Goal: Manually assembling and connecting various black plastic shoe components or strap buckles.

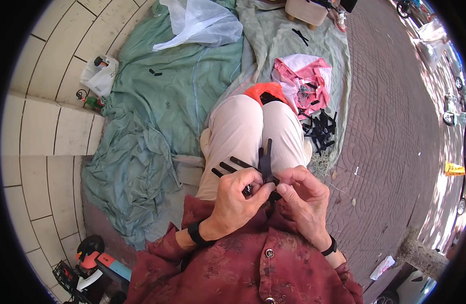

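Note:
My left hand (237,198) and my right hand (305,198) meet above my lap, both with thumb and fingers pinched. Between them they grip a black strap (265,164), whose long end points away from me over my thighs. Just where the fingertips come together, its small lower part is mostly covered. Several narrow black strips (240,162) stick out past my left hand, their near ends hidden behind its fingers. Beyond my right knee lies a loose pile of black strips (321,129) on the cloth.
A green cloth (162,106) covers the ground ahead and left. Near my knees are an orange bag (253,92) and a pink-and-white cloth (314,71) with black pieces on it. Clear plastic sheeting (207,25) lies farther off. Tiled wall (38,121) stands left; patterned paving (385,101) runs right.

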`<move>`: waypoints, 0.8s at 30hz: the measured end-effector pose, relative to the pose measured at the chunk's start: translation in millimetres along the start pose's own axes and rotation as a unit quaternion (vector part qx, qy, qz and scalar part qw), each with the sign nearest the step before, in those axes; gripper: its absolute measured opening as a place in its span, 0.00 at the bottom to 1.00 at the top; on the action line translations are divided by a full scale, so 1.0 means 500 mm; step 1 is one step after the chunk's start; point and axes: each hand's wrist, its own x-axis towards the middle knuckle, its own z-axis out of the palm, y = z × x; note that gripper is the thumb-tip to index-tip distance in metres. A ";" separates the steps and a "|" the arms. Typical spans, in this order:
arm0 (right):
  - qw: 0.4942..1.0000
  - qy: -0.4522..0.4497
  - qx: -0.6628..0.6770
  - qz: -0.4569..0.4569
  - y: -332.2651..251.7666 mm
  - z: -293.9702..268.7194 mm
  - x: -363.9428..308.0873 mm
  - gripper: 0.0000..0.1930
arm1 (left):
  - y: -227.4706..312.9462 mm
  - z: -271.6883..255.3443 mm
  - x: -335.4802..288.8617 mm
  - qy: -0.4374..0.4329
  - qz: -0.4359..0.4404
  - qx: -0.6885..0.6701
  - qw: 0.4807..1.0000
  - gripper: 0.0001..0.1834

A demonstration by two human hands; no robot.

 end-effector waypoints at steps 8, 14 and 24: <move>0.995 -0.027 0.099 0.021 0.010 0.000 0.007 0.05 | 0.007 0.007 0.000 0.014 0.022 0.012 1.000 0.13; 0.972 -0.007 0.204 0.121 0.002 0.006 -0.001 0.02 | 0.000 0.017 -0.007 0.051 0.057 0.019 0.997 0.09; 0.940 0.020 0.263 0.218 -0.009 0.005 -0.002 0.03 | 0.010 0.020 -0.011 0.079 0.129 0.090 0.984 0.10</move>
